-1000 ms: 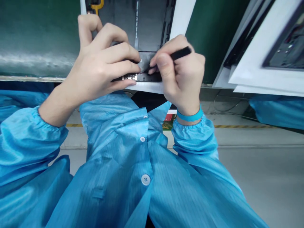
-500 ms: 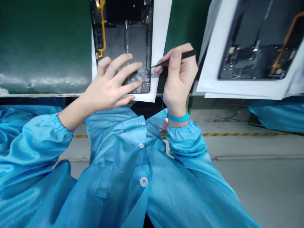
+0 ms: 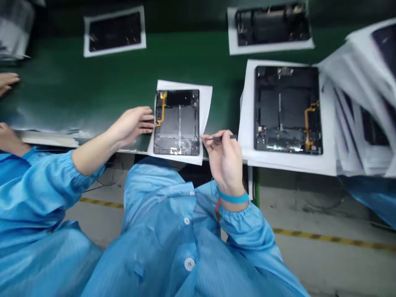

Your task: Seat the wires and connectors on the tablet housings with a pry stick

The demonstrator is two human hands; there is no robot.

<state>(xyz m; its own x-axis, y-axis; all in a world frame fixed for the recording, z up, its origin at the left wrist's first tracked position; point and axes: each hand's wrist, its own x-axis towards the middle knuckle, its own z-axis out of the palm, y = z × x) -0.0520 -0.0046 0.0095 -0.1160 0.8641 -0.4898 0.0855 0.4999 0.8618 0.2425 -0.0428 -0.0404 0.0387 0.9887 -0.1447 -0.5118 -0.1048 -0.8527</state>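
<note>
Well, my left hand point(image 3: 131, 126) is spread open, its fingers just beside the left edge of the open tablet housing point(image 3: 176, 123), which lies on a white sheet point(image 3: 206, 111) near the front edge of the green desk point(image 3: 93, 82). My right hand point(image 3: 225, 161) pinches black tweezers point(image 3: 221, 138), their tips near the housing's lower right corner but not touching it. A second open tablet housing point(image 3: 287, 109) lies on white paper point(image 3: 249, 103) further right along the desk.
</note>
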